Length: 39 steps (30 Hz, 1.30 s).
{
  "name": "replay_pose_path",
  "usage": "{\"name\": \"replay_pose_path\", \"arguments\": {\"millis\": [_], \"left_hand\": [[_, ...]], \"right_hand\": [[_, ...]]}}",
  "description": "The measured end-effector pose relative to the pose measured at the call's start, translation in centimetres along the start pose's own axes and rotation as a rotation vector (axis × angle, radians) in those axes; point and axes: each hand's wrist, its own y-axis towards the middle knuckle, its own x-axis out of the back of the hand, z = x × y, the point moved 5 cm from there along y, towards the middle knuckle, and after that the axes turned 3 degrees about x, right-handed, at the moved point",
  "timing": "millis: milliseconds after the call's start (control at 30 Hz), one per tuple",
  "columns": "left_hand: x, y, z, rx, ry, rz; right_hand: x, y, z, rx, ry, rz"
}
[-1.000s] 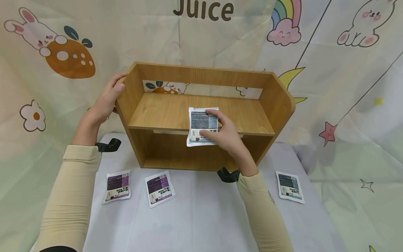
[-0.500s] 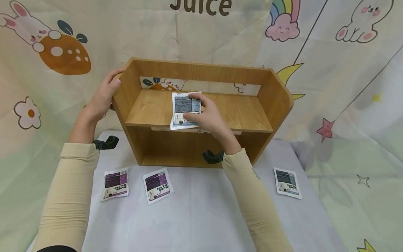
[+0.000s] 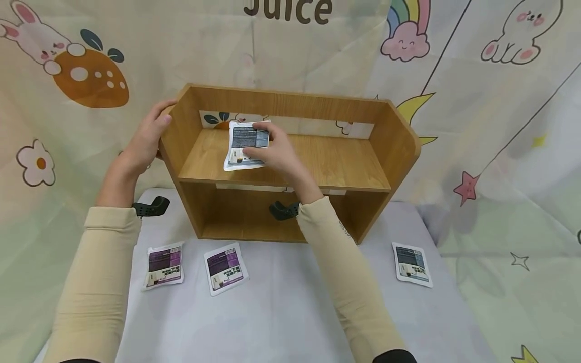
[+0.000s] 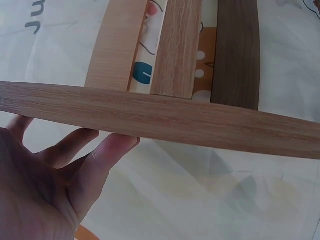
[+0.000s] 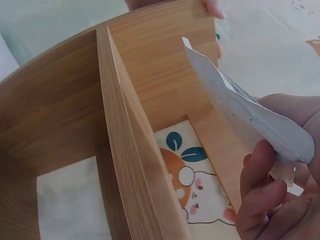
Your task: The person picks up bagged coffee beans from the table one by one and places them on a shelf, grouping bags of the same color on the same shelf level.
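Note:
My right hand [image 3: 279, 151] pinches a white packet [image 3: 236, 159] with a dark blue printed label, thumb on its face and a finger along its upper edge. It is above the upper shelf board [image 3: 317, 164], left of the middle. The right wrist view shows the pouch [image 5: 240, 107] from its pale edge, with curled fingers [image 5: 260, 162] beneath. With my left hand [image 3: 147, 136] I grip the left side panel of the wooden shelf unit [image 3: 399, 143] from outside. In the left wrist view, its thumb [image 4: 112, 150] is at the panel's edge.
On the white tablecloth [image 3: 290, 302] before the shelf lie two purple-labelled packets, a left one [image 3: 164, 266] and another packet [image 3: 225, 268] beside it. A blue-labelled packet [image 3: 412, 264] lies at the right. A cartoon-printed cloth [image 3: 295, 60] hangs behind.
My right hand has carried the blue-labelled packet left and upward, from in front of the shelf board's middle to over its left part. The left hand stays on the side panel.

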Motion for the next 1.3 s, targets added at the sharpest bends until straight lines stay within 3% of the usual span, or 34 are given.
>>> {"name": "replay_pose_path", "arguments": {"millis": [300,667,1000,1300], "left_hand": [[0.1,-0.5,0.3,0.009,-0.009,-0.019],[0.0,-0.5,0.5,-0.005,-0.004,-0.024],[0.5,-0.3,0.2,-0.016,-0.015,-0.039],[-0.2,0.1,0.4,-0.021,-0.013,-0.014]], "right_hand": [[-1.3,1.3,0.0,-0.067,0.055,0.01],[-2.4,2.5,-1.2,-0.146,-0.008,0.019],[-3.0,3.8,-2.7,-0.171,-0.032,0.027],[-2.8,3.7,-3.8,-0.188,-0.033,0.023]]}}
